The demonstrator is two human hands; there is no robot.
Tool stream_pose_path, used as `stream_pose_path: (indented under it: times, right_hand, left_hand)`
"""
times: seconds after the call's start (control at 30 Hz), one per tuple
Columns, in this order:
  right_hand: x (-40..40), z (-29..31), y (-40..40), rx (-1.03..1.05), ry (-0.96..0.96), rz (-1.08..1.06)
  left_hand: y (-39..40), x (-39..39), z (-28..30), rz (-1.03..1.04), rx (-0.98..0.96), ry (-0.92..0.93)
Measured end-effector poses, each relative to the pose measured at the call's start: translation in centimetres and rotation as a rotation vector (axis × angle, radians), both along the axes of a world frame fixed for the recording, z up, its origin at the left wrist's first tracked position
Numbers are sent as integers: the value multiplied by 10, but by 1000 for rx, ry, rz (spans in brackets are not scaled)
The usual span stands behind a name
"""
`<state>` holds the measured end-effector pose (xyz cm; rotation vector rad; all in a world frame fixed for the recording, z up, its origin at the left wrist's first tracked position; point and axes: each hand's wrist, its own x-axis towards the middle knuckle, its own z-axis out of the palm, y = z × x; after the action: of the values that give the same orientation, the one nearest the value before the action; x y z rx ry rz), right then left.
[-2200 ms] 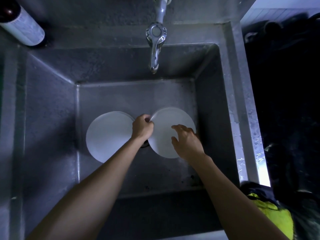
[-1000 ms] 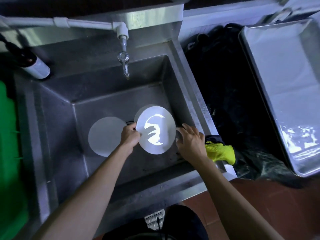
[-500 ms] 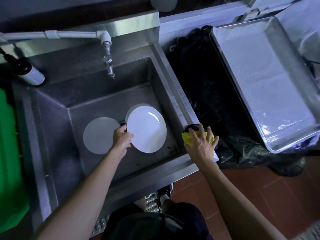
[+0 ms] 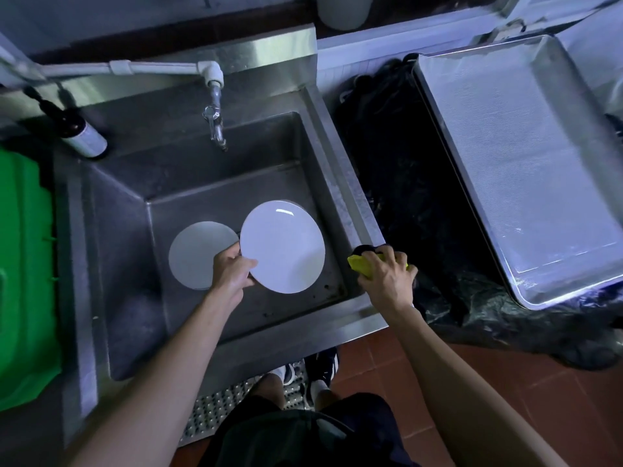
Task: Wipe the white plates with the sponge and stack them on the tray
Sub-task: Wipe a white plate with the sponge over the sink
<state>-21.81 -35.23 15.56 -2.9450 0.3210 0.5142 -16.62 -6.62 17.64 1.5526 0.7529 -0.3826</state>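
Note:
My left hand [image 4: 232, 273] grips the left rim of a white plate [image 4: 283, 247], which is lifted and tilted above the floor of the steel sink [image 4: 202, 183]. A second white plate [image 4: 197, 252] lies flat on the sink floor to its left, partly behind my hand. My right hand [image 4: 387, 279] is closed over a yellow sponge [image 4: 359, 266] on the sink's right front rim. The big metal tray [image 4: 526, 163] stands to the right with nothing visible in it.
A tap [image 4: 215, 124] hangs over the back of the sink. A dark bottle [image 4: 82, 133] stands at the back left, a green bin [image 4: 23, 274] at the far left. Black plastic sheeting [image 4: 397, 183] fills the gap between sink and tray.
My left hand lifted the right plate off the sink floor and tilted it. My right hand left the plate, moved right to the sink rim and closed on the sponge.

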Motion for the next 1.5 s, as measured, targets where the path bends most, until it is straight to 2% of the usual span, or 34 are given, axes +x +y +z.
stream_pose_path:
  times: [0.27, 0.47, 0.7, 0.9, 1.1, 1.23, 1.4, 1.5]
  right_hand:
    - [24, 24, 33, 258, -203, 26]
    - [50, 34, 98, 441, -284, 162]
    - [61, 26, 172, 426, -164, 298]
    - [56, 13, 195, 481, -105, 429]
    - [52, 10, 202, 425, -177, 530]
    - [65, 12, 206, 406, -223, 499]
    - [94, 17, 215, 394, -227, 321]
    - [107, 22, 221, 398, -268, 333]
  left_hand:
    - [6, 0, 2, 73, -41, 4]
    - [28, 5, 2, 84, -185, 24]
    - [73, 8, -7, 26, -295, 78]
    - [111, 11, -16, 10, -402, 52]
    - [126, 13, -21, -37, -448, 27]
    - [121, 17, -18, -64, -478, 7]
    - [113, 24, -6, -84, -451, -5]
    - [107, 27, -1, -101, -422, -7]
